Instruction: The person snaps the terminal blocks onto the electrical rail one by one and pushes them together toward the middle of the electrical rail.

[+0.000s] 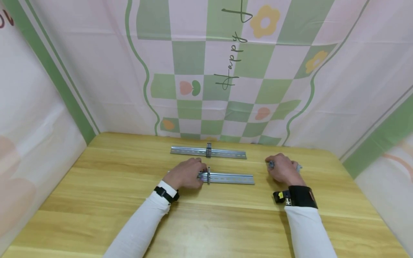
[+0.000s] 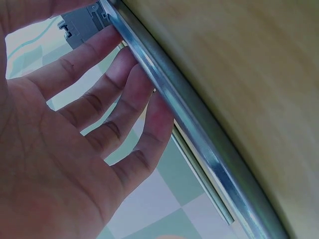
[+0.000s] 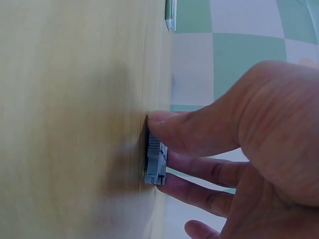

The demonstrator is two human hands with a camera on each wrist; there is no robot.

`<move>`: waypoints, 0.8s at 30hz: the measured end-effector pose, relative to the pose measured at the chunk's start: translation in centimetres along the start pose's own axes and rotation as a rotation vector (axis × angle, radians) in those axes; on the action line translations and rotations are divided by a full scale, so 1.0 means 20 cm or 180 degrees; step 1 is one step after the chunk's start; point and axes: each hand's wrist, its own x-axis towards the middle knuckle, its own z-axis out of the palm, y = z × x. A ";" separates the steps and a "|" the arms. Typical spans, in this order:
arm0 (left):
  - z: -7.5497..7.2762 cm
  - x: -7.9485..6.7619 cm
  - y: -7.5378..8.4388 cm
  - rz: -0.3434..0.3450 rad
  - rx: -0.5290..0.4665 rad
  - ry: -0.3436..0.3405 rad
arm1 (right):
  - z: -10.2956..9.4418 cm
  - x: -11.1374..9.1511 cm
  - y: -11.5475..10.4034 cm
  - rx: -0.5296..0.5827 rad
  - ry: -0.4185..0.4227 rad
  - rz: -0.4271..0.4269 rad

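My left hand point(image 1: 185, 173) grips the left part of the nearer slotted metal DIN rail point(image 1: 232, 178), beside a thin grey terminal block point(image 1: 208, 176) that stands across it. In the left wrist view, bent fingertips point(image 2: 159, 107) meet the edge of the rail point(image 2: 184, 119), and a grey block point(image 2: 82, 25) shows beyond the index finger. Off to the right, my right hand point(image 1: 284, 169) pinches a small grey terminal block point(image 3: 155, 162) between thumb and fingers, low at the wooden tabletop. Part of that block is hidden behind the thumb.
Farther back lies a second DIN rail point(image 1: 187, 150), with grey blocks point(image 1: 209, 150) clipped near its middle. Another small grey piece point(image 1: 299, 167) pokes out right of the right hand. A checkered cloth point(image 1: 216, 118) hangs behind the wooden table point(image 1: 206, 225).
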 end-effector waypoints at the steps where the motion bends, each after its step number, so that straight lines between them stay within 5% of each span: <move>1: 0.00 0.00 0.00 -0.0004 -0.0001 -0.0001 | 0.00 0.00 0.00 0.0002 0.0000 0.0002; 24: 0.00 0.01 0.00 -0.0020 0.0043 0.0017 | -0.01 0.00 0.02 0.0041 0.0032 -0.0144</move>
